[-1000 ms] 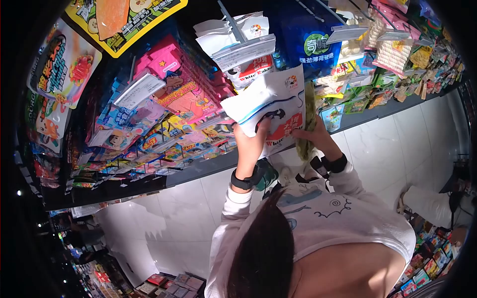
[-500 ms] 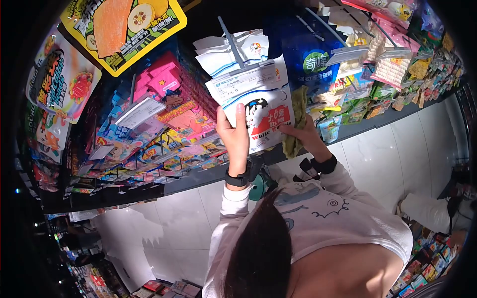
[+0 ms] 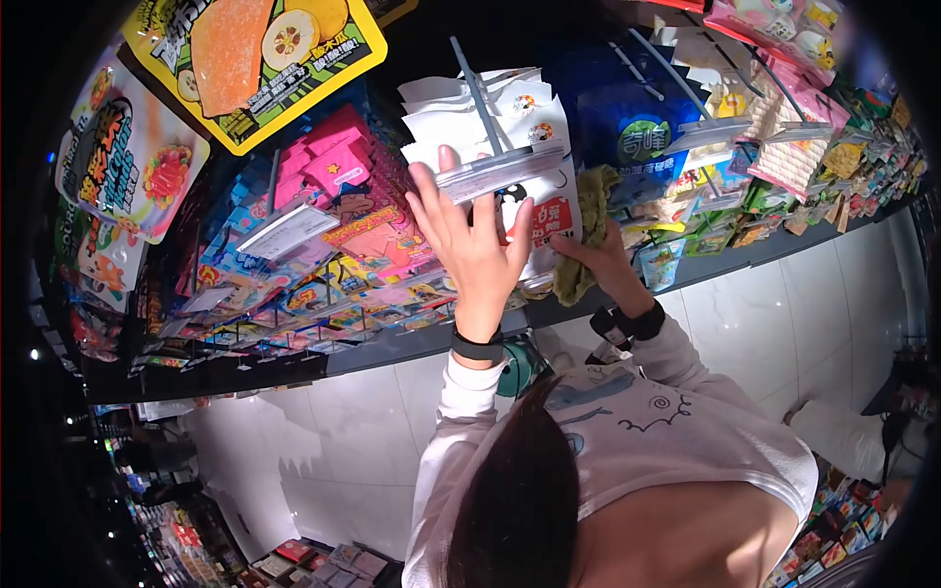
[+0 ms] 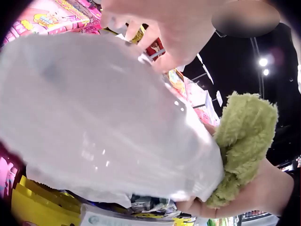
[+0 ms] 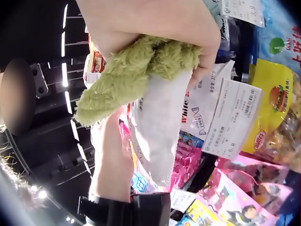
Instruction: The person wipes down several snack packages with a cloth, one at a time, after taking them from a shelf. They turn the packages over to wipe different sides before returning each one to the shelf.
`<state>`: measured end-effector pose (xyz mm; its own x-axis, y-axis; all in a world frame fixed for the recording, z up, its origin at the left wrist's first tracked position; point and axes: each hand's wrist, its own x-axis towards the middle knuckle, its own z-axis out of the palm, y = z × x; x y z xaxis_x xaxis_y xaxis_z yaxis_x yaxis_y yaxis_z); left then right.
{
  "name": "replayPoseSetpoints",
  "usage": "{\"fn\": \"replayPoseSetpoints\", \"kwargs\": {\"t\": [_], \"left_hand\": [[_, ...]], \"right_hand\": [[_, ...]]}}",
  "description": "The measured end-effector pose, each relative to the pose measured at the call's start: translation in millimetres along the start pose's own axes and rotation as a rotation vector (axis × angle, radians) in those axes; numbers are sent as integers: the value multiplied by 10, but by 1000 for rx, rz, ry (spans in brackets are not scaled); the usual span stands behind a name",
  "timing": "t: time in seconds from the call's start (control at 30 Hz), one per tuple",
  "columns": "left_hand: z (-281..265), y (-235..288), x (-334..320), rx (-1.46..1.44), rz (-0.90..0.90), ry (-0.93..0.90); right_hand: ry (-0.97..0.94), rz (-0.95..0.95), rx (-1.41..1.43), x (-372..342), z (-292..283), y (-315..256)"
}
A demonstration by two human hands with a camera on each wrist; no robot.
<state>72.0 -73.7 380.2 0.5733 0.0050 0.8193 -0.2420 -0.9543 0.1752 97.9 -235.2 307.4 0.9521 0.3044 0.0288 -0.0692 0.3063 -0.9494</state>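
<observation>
Shelf edge [image 3: 392, 353] borders floor [image 3: 353, 431]; right hand [image 3: 606, 263] grips cloth [image 5: 122, 77].

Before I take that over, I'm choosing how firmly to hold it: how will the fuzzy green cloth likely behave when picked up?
The green cloth should be floppy, since it bunches and folds in the right hand. Its shaggy pile suggests it would not slip easily from a grip. It is probably light for its size, as it looks fluffy.

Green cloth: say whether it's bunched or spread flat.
Bunched: the right wrist view shows the green cloth gathered in folds, gripped by the right hand.
</observation>
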Motion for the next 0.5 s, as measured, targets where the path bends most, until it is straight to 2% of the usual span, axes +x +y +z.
{"fn": "replayPoseSetpoints", "kwargs": {"t": [0.07, 0.17, 0.37, 0.5], "left_hand": [[26, 52, 79, 23, -7, -112], [128, 58, 114, -22, -38, -141], [97, 80, 134, 112, -44, -242], [94, 93, 132, 77, -17, -229]], "right_hand": [[5, -13, 3, 5, 12, 14], [9, -43, 20, 37, 26, 49], [22, -33, 49, 54, 32, -4], [18, -30, 62, 23, 21, -4]]}}
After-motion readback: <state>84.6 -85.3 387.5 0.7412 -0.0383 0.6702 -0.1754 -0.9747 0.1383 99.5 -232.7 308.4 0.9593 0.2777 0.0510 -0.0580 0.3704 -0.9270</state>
